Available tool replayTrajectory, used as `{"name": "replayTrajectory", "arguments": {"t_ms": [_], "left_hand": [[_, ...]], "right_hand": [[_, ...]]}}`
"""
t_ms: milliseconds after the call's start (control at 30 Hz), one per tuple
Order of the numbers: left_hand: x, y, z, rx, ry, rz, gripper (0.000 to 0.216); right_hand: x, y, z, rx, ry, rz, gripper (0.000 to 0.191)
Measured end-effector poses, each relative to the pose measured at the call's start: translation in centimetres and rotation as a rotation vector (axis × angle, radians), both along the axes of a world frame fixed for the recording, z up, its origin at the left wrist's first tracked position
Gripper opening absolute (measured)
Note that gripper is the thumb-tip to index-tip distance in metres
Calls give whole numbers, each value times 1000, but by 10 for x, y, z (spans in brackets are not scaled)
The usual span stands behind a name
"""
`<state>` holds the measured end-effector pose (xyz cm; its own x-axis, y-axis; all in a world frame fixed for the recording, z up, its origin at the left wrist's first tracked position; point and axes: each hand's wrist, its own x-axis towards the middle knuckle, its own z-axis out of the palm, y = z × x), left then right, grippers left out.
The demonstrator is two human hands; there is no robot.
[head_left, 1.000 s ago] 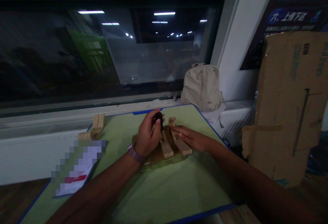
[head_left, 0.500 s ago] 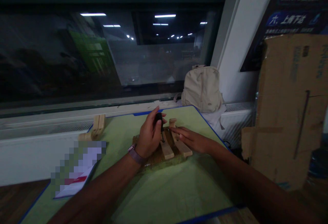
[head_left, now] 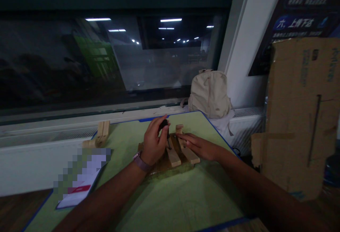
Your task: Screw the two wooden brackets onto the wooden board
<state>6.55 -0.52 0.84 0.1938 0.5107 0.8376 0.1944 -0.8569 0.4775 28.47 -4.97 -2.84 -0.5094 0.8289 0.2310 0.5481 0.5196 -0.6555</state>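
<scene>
My left hand [head_left: 156,140] is wrapped round the black handle of a screwdriver [head_left: 169,140], held nearly upright. The shaft points down at the left wooden piece [head_left: 174,158], its tip meeting the wood; a screw there is too small to make out. My right hand [head_left: 203,146] lies with fingers stretched out over the right wooden piece [head_left: 191,156], which has a raised block at its far end. Both pieces rest side by side on a brown, shiny slab [head_left: 160,167]. My left hand hides the far part of the left piece.
The slab lies on a green table [head_left: 212,196] with blue edges. To the left are a booklet [head_left: 89,179], partly blurred out, and a jointed wooden piece [head_left: 102,133]. A beige backpack [head_left: 209,94] leans behind, by the window. Large cardboard [head_left: 297,119] stands at the right.
The view has shifted slightly. My left hand and the screwdriver handle have tilted a little; the tip stays at the left wooden piece. My right hand stays on the right piece.
</scene>
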Motion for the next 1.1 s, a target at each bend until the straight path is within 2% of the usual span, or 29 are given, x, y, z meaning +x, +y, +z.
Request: {"name": "replayTrajectory", "arguments": {"t_ms": [133, 200, 333, 400, 467, 633, 800, 967, 1100], "left_hand": [[2, 2, -8, -96, -82, -128, 31], [1, 3, -9, -77, -64, -146, 25], [-2, 2, -1, 109, 32, -32, 22], [-2, 0, 3, 135, 63, 36, 20], [-1, -2, 3, 89, 63, 34, 20], [1, -4, -6, -122, 4, -120, 30], [0, -2, -9, -111, 9, -184, 27], [0, 3, -6, 65, -5, -64, 24], [2, 1, -3, -29, -16, -56, 23]], "right_hand": [[0, -2, 2, 1, -6, -11, 60], [-1, -3, 4, -2, -5, -11, 62], [-2, -3, 6, 0, 8, -5, 62], [-2, -2, 5, -4, 10, -1, 62], [-2, -2, 5, -12, 4, -4, 64], [-1, -2, 3, -17, -6, -18, 66], [-1, -1, 3, -8, 4, 4, 63], [-1, -1, 2, -13, 26, -2, 62], [0, -2, 3, -18, 11, -12, 61]]}}
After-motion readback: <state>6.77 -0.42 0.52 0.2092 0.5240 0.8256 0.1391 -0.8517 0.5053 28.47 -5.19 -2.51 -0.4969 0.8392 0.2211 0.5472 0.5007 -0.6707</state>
